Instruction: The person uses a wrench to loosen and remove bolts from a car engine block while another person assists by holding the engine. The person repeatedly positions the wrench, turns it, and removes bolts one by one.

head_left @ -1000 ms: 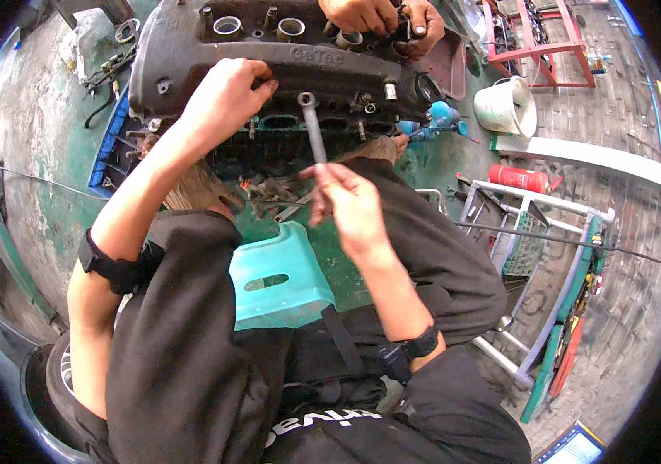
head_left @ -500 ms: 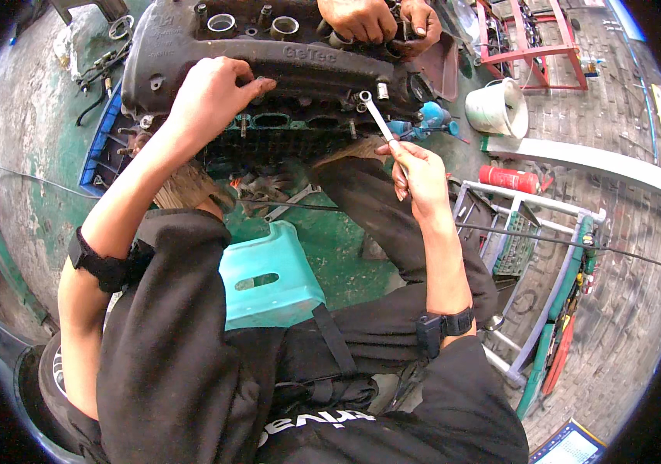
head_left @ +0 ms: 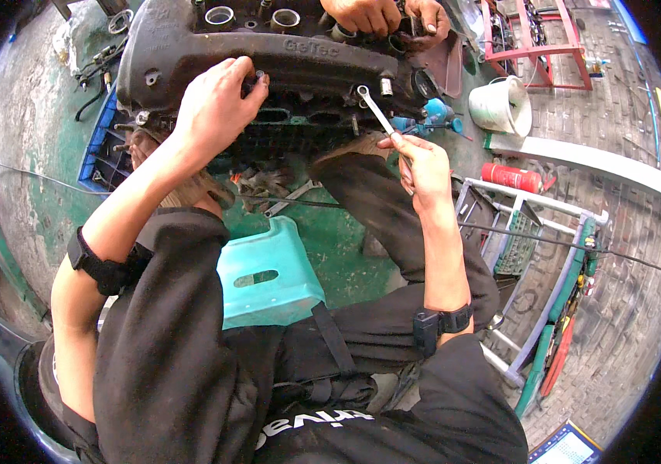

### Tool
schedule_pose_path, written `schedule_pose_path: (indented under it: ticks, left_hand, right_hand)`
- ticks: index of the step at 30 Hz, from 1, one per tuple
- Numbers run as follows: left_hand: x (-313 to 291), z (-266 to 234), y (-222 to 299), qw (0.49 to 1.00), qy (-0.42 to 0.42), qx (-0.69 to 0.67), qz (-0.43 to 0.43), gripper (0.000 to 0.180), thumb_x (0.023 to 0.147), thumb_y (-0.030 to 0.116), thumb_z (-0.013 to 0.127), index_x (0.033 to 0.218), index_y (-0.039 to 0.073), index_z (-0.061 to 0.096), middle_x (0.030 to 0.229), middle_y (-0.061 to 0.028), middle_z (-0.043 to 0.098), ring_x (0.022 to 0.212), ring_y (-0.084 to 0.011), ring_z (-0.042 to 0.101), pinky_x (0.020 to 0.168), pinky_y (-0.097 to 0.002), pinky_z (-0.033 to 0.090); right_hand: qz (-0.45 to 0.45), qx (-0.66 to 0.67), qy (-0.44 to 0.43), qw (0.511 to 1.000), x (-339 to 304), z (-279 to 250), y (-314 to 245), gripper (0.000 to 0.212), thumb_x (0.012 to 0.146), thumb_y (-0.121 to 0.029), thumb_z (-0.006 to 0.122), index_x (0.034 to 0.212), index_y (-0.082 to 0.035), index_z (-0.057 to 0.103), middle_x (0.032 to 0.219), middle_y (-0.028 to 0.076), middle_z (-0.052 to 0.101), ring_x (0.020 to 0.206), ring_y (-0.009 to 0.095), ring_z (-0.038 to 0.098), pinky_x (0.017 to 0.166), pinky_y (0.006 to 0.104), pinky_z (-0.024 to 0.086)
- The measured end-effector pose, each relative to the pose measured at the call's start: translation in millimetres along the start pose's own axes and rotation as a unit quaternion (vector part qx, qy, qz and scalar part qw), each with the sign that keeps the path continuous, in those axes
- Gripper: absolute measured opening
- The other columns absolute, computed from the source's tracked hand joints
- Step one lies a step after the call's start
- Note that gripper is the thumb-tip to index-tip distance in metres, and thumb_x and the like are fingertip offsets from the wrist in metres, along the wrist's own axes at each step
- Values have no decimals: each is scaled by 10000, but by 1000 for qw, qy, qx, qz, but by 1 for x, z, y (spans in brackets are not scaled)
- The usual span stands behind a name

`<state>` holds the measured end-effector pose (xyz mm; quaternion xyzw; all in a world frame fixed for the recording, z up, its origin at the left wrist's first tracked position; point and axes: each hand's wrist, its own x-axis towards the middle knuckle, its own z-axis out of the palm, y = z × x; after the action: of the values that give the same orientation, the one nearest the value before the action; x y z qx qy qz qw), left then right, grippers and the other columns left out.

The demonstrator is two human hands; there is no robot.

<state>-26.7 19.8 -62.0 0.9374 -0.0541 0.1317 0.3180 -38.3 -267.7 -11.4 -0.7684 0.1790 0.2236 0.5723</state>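
Observation:
A dark engine [head_left: 292,54] with a black valve cover lies at the top of the view. My left hand [head_left: 218,104] is over its near edge, thumb and fingers closed in a pinch; a small dark piece at the fingertips is too small to name. My right hand [head_left: 421,166] grips a ring wrench [head_left: 380,114] by its lower end. The wrench slants up and left, its ring end beside the cover's lower right edge; whether it sits on a bolt I cannot tell. Another person's hands [head_left: 388,17] work at the far right of the cover.
A turquoise stool [head_left: 272,267] stands between my legs, with gloves [head_left: 262,185] and another wrench [head_left: 292,199] beyond it. To the right are a white bucket [head_left: 497,108], a red fire extinguisher [head_left: 512,178], a metal frame [head_left: 531,201] and a red stand [head_left: 535,46]. Left lies a blue tray [head_left: 102,147].
My left thumb has lifted off the cover and turned up against the fingers, the small piece now showing there. My right hand's fingers have closed more around the wrench, whose ring end has shifted slightly.

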Motion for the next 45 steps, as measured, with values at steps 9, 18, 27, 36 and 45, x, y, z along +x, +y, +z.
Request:
schedule_pose_path:
  ticks: [9,18,27,36,45]
  left_hand:
    - [1,1,-6,1000,2,6,12,281,815,291,621,823,19,553,745,-152,591,716,-336,597,637,-409,473]
    - [11,-8,3,995,-64,60,-53,281,759,319,650,842,53,618,747,-145,641,724,-313,637,640,-401,498]
    - [10,-6,-4,996,-57,61,-39,302,747,355,651,821,63,643,689,-139,637,682,-314,637,632,-402,501]
    - [8,-7,1,993,-72,62,-70,299,756,356,646,824,65,647,698,-156,635,696,-312,638,635,-408,500]
    - [3,-5,-4,993,-61,95,-26,278,756,346,655,819,75,651,700,-126,639,691,-295,637,623,-401,497]
  right_hand:
    - [90,155,4,984,-8,27,7,276,914,-239,501,808,-14,621,431,-43,330,326,70,253,315,233,179]
    - [29,499,-208,841,28,138,-18,331,983,-283,370,1039,-13,554,961,105,626,882,245,611,803,387,491]
    - [47,427,-296,853,-19,54,20,348,985,-288,386,991,12,563,583,33,466,569,141,428,561,289,363]
    - [15,111,-59,992,-8,-1,12,345,956,-255,468,853,43,606,445,-65,324,363,33,251,389,213,232]
    - [59,87,-88,991,2,-4,7,371,960,-254,453,850,70,597,422,-60,309,334,38,218,345,214,194]
